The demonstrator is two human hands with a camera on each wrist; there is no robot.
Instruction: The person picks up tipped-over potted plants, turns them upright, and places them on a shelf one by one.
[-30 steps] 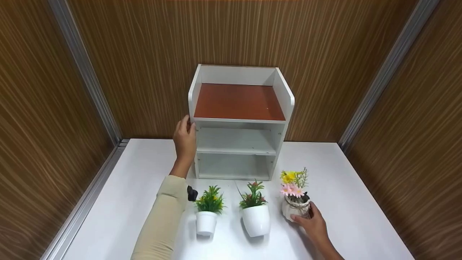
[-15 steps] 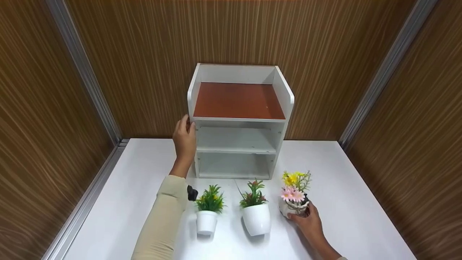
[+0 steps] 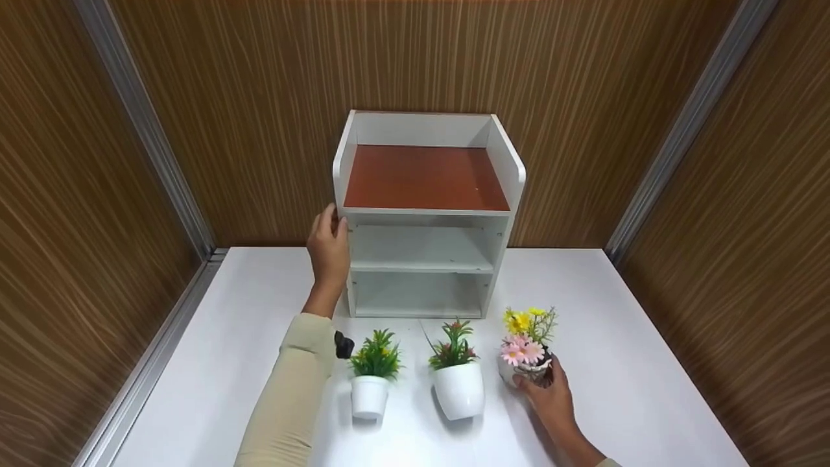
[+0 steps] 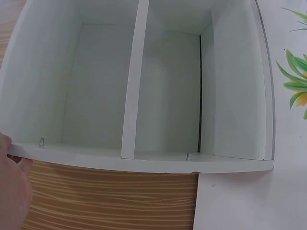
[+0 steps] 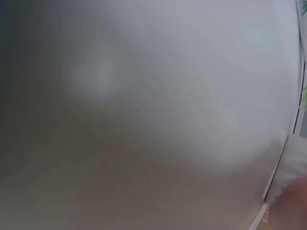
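In the head view a white shelf unit (image 3: 425,266) with a red-brown top board stands against the back wall. My left hand (image 3: 329,250) grips the front edge of its left side panel, fingers along the outer face. The left wrist view shows that hand (image 4: 14,187) at the panel edge, beside two compartments. At the right, my right hand (image 3: 551,395) holds a whitish flower pot (image 3: 512,373) with pink and yellow artificial flowers, thumb on the near side. The pot leans away from me. A blurred pale surface fills most of the right wrist view.
Two more artificial plants stand in front of the shelf: a small white pot with yellow-flecked leaves (image 3: 369,397) and a larger white pot with reddish-tipped leaves (image 3: 459,392). Wood-grain walls (image 3: 415,58) enclose the white table (image 3: 583,305) at the back and both sides.
My right hand has shifted the flower pot slightly left and tipped it further away from me. My left hand keeps its hold on the shelf panel. The head view has shifted a little.
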